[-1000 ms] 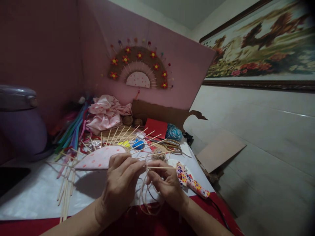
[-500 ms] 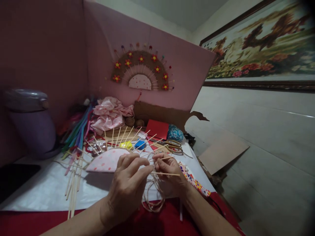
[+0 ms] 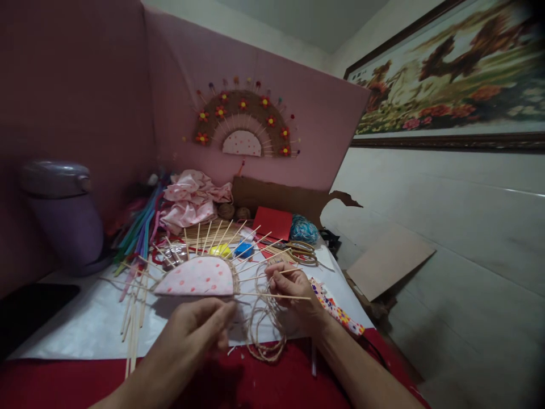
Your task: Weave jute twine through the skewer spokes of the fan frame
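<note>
A half-round fan piece in white cloth with pink dots lies on the table, thin wooden sticks fanning out from its curved edge. Just below its straight edge is my left hand, thumb and fingers pressed together; whatever is in them is hidden and slightly blurred. My right hand is closed at the fan's right side, pinching jute twine by the right-hand sticks. From there a loose loop of jute twine hangs down onto the red cloth.
Loose sticks lie left of the fan. Behind it are scissors, blue yarn, red paper, crumpled pink cloth and pipe cleaners. A purple flask stands left. A finished fan decorates the pink board.
My left hand has moved down and left, away from my right hand, uncovering the fan's right half. My right hand stays by the sticks with the twine.
</note>
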